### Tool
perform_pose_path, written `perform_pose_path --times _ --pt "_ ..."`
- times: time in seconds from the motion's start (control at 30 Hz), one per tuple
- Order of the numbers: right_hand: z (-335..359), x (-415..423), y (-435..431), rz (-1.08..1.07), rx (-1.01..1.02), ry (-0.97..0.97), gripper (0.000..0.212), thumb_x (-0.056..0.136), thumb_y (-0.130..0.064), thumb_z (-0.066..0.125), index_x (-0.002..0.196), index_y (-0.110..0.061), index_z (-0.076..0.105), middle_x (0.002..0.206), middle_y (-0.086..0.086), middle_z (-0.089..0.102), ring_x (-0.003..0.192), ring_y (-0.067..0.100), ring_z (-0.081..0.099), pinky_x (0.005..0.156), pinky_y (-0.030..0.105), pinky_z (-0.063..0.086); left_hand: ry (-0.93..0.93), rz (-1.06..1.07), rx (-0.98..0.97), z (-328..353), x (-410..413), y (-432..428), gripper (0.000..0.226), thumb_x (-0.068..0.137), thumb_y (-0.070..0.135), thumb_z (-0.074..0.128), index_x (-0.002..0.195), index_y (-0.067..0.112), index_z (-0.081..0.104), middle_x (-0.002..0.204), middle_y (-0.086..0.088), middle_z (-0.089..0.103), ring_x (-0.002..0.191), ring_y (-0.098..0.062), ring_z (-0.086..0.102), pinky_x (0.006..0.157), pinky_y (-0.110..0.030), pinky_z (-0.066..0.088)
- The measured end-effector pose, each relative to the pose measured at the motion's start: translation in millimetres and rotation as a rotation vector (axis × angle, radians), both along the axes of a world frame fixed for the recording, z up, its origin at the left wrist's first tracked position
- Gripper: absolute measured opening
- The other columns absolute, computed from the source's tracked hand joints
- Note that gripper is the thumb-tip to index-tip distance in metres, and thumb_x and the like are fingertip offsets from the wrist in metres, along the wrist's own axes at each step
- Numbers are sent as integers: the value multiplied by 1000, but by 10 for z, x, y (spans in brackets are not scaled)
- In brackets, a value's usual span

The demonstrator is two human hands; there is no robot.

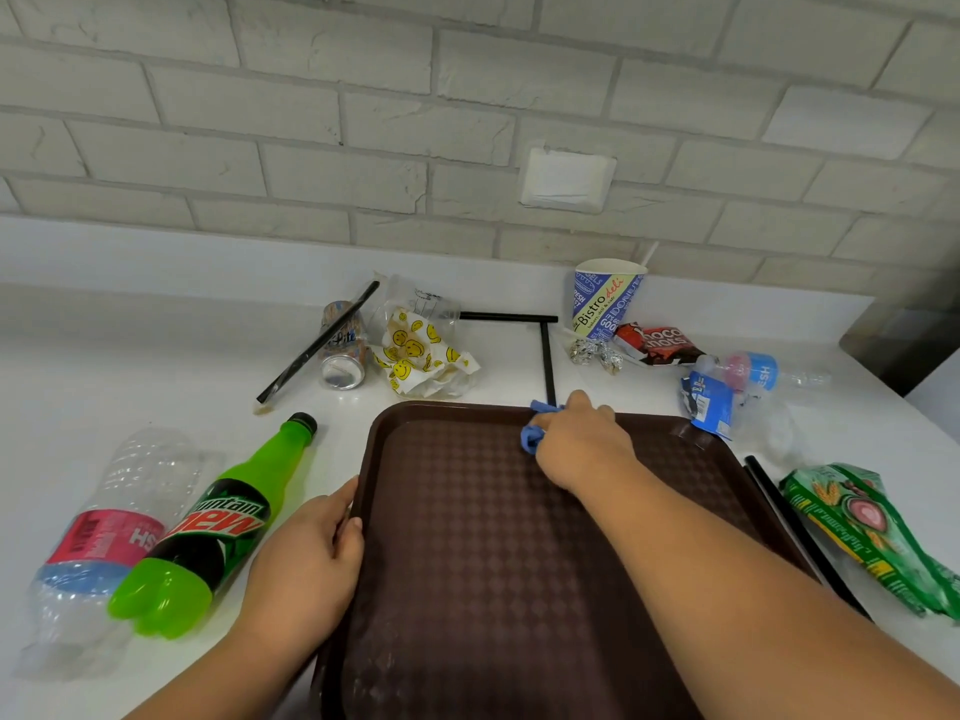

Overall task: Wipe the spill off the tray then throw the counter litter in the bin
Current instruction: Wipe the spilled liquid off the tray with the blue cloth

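Note:
A dark brown tray (467, 537) lies on the white counter in front of me. My left hand (311, 553) grips its left rim, thumb over the edge. My right hand (582, 441) holds a bunched blue cloth (532, 439) and presses it on the tray's far edge. A faint pale smear (384, 662) shows near the tray's front left. Litter lies around: a green Mountain Dew bottle (208, 532), a clear crushed bottle (98, 537), a can (343, 350), a smiley wrapper (421, 361), a paper cup (605, 298).
Right of the tray lie a green snack bag (872, 532), a black straw (800, 532), a blue wrapper (709, 407), a clear bottle (758, 374), a choco wrapper (657, 345) and foil (597, 354). Black straws (548, 361) lie behind the tray. A brick wall (415, 122) backs the counter.

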State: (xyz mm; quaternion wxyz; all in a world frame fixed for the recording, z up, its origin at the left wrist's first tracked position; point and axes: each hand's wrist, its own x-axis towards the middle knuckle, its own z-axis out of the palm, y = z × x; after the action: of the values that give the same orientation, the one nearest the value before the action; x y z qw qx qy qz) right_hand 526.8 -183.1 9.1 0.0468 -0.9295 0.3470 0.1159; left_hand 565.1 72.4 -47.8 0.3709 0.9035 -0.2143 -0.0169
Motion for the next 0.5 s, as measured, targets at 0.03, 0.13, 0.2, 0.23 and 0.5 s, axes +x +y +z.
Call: perform_pose_path --times 0.03,0.13,0.2,0.23,0.5 --pt "22 -36 -44 -25 -1 22 49 84 -13 59 125 -39 54 124 3 33 117 28 36 84 38 48 -3 -4 3 2 0 3 44 90 16 51 132 30 51 109 -2 66 96 -23 61 72 -29 43" --pt "52 -128 -194 -94 -6 70 53 84 -11 58 129 -38 51 126 4 32 117 30 37 85 38 47 -9 -14 5 12 -5 6 44 90 16 50 131 31 51 107 -3 66 95 -23 61 71 -29 43" --pt "59 -186 -298 -138 -19 99 52 86 -13 56 131 -37 49 127 5 31 117 31 39 84 38 46 -11 -13 7 16 -8 3 44 90 16 50 131 32 51 107 -3 66 94 -24 61 70 -29 43" --pt "59 -212 -351 -159 -25 116 53 86 -13 56 132 -36 49 128 6 31 117 32 39 82 38 45 -10 -12 6 16 -6 3 44 90 16 50 131 32 51 108 -3 66 95 -24 61 70 -29 43" --pt "-112 -341 -852 -263 -90 338 79 54 -7 77 125 -30 52 132 2 36 122 30 38 64 40 41 -4 -2 17 13 -4 -3 44 90 17 50 132 32 51 111 -2 65 97 -23 60 71 -28 42"
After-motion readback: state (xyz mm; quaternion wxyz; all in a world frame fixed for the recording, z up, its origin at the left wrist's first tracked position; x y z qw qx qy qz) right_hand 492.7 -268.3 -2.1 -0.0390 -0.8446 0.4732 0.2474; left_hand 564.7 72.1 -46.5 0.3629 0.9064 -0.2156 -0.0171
